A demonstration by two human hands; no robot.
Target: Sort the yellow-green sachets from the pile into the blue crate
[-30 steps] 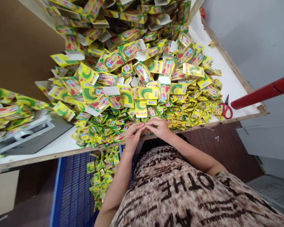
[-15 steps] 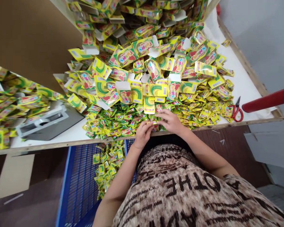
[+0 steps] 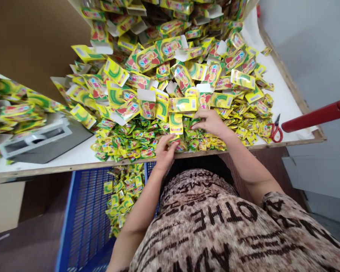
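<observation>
My left hand [image 3: 164, 152] is at the table's front edge, thumb and index finger apart. Its fingertips lie by the lower end of a small yellow carton [image 3: 175, 124] and over some packets. Closed fingers of my right hand [image 3: 212, 122] pinch a small green packet [image 3: 195, 121], partly hidden by them, just right of that carton. Around both hands spreads a heap of small green and yellow packets [image 3: 141, 138]. Behind it rises a pile of printed yellow-green cartons [image 3: 147, 58], several with white flaps open.
Red-handled scissors [image 3: 277, 134] lie at the right, beside a slanting red pole [image 3: 317, 115]. A grey tape dispenser [image 3: 39, 139] stands at the left. Below the table edge [image 3: 73, 165] is a blue crate [image 3: 83, 211] with filled yellow cartons or packets. A brown cardboard panel [image 3: 31, 37] stands at left.
My hands have moved apart. The right went up and right into the packets and now pinches a green one; the left no longer holds the small yellow item. The view has shifted slightly.
</observation>
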